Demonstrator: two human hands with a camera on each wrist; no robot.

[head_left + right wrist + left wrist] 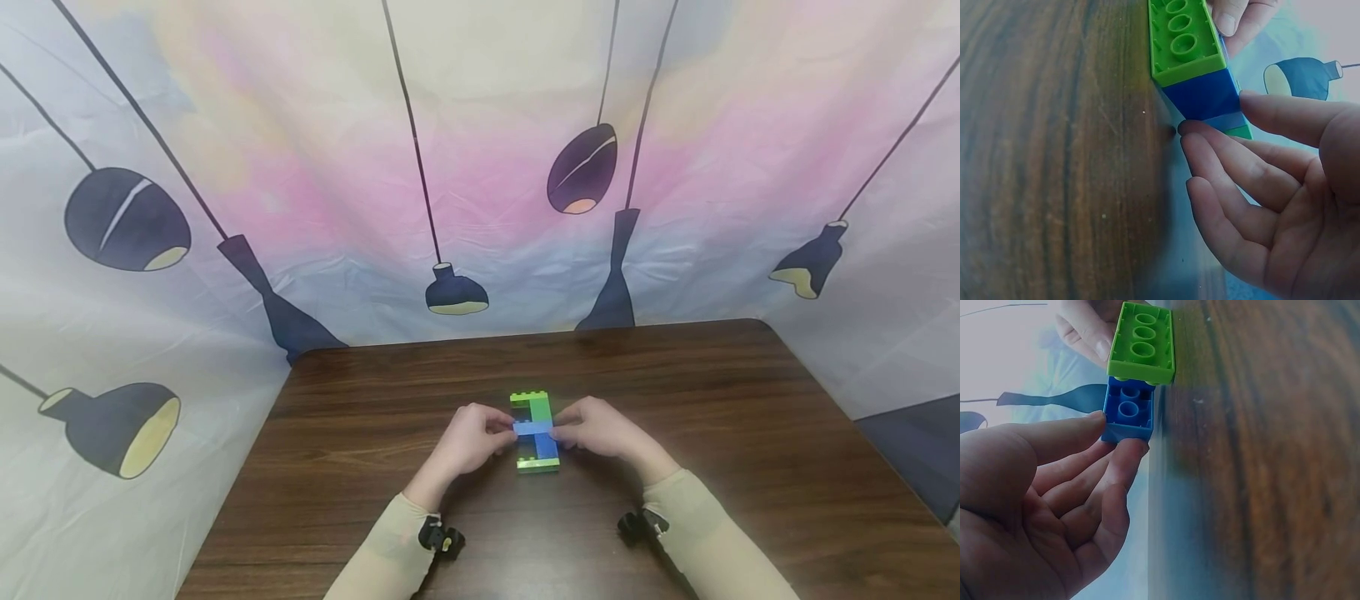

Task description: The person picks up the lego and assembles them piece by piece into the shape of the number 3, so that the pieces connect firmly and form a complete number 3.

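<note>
hands, left hand (471, 439) and right hand (596, 428), pinch brick stack (536, 432) between them.

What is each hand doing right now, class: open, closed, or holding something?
Left hand: pinches the blue brick of the brick stack.
Right hand: pinches the same stack from the other side.

Head camera looks down at the table (750, 417); both wrist cameras face it closely.
</note>
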